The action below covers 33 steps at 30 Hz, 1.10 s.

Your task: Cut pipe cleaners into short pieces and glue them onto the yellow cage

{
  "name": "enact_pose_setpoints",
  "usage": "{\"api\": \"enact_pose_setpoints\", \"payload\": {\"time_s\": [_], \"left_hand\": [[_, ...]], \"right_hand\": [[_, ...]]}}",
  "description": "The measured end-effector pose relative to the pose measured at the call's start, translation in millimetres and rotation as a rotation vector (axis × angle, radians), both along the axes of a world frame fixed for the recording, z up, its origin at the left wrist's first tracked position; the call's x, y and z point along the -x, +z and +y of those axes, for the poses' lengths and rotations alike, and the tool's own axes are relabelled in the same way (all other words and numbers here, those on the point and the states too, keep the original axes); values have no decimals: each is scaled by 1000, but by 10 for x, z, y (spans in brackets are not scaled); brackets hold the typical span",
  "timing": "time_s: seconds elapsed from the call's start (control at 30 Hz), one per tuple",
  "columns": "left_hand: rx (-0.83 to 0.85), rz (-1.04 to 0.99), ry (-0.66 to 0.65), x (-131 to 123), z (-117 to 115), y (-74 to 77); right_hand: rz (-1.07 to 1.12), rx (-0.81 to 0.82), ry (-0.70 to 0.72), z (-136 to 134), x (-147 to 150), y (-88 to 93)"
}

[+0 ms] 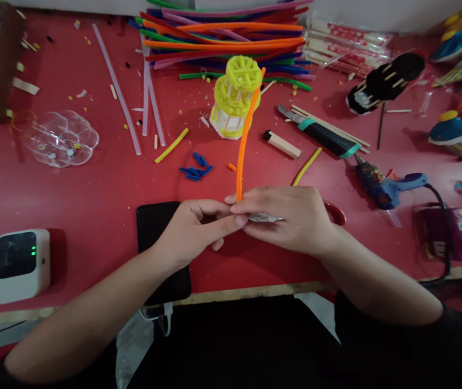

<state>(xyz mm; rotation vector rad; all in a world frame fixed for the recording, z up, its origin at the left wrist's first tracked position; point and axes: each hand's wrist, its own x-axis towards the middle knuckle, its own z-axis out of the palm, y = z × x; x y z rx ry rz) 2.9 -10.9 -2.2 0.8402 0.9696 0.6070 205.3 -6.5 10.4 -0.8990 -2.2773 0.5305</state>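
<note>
An orange pipe cleaner (pixel 245 140) rises from between my fingertips, its lower end hidden by them. My left hand (pixel 198 229) is closed in a pinch at that end. My right hand (pixel 287 216) meets it there, fingertips pressed together over the pipe cleaner. Under the right fingers shows a silvery, shiny thing (pixel 265 218), mostly covered, whose kind I cannot make out. Just beyond stands a yellow tower-like model (pixel 233 100) made of pipe cleaner and thin sticks. Short cut blue pieces (pixel 196 168) and a small orange piece (pixel 232 167) lie in front of it.
Coloured pipe cleaners (pixel 223 43) are piled at the back. A utility knife (pixel 324 135), glue gun (pixel 385 183) and black model (pixel 388 81) lie to the right. A phone (pixel 154 227) lies under my left wrist; a white device (pixel 21 265) and clear dish (pixel 63 139) are left.
</note>
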Motion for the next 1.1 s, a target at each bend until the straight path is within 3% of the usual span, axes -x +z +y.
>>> {"api": "enact_pose_setpoints", "payload": {"time_s": [0.27,0.6,0.8,0.87,1.0,1.1], "left_hand": [[-21,42,-20,7,11,-1],[-68,116,-184,12,53,56],[-117,107,-81,7,11,33],[-111,105,-64,11,9,34],[-103,189,-69,10,11,42],[-87,209,-104,-8,9,59]], "right_hand": [[-22,-57,16,-18,3,-14],[-21,-101,120,-17,-56,-96],[-72,-137,116,12,-70,-10],[-163,-126,55,-16,-135,101],[-426,49,-284,-206,-467,302],[-689,210,-247,-410,-801,308]]}}
